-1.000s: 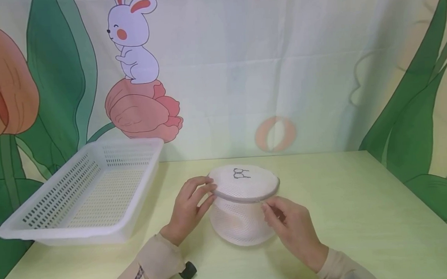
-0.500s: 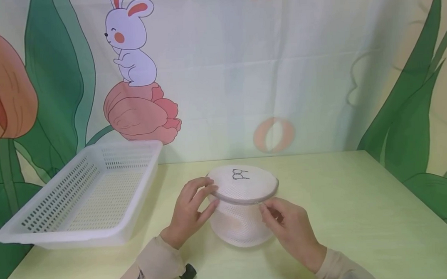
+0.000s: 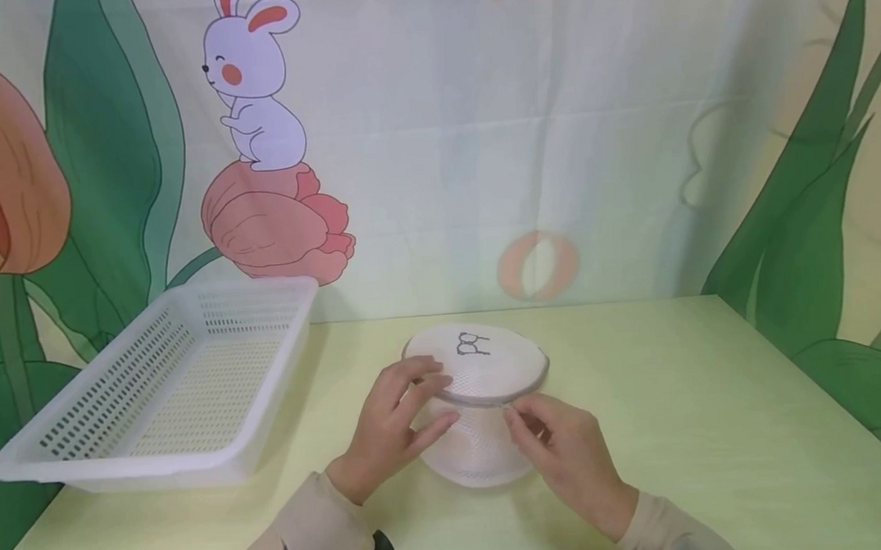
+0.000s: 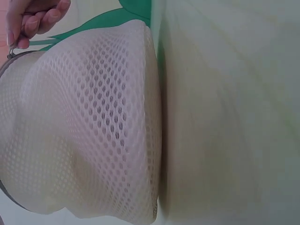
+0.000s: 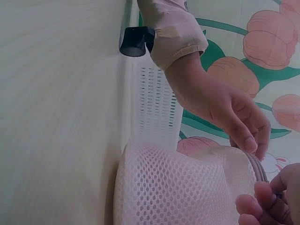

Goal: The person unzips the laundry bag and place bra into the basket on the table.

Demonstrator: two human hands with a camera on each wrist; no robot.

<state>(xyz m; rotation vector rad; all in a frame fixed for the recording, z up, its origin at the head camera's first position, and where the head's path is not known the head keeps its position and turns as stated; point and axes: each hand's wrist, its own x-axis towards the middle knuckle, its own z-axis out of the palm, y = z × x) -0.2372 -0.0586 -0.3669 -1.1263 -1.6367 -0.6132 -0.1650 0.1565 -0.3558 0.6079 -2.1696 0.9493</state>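
A round white mesh laundry bag (image 3: pixel 485 449) stands upright on the table, its flat top edged by a grey zipper (image 3: pixel 539 377) and marked with a dark bra outline. My left hand (image 3: pixel 388 429) is at the left front of the rim, fingers over the top and thumb spread below the zipper. Between thumb and fingertips my right hand (image 3: pixel 574 454) pinches the small zipper pull at the front. The left wrist view shows that pull (image 4: pixel 11 54) and the mesh side close up. In the right wrist view the left hand (image 5: pixel 220 105) is beside the zipper rim.
A white perforated plastic basket (image 3: pixel 237 436) stands on the left of the pale yellow table (image 3: pixel 713 427). Behind the table hangs a cloth backdrop (image 3: pixel 422 185) with a rabbit and flowers. A black wrist-worn device (image 5: pixel 135 41) sits at the left cuff.
My left hand has shifted right along the rim, its thumb and fingers spreading wider apart. My right hand, still pinching the zipper pull, has moved slightly left.
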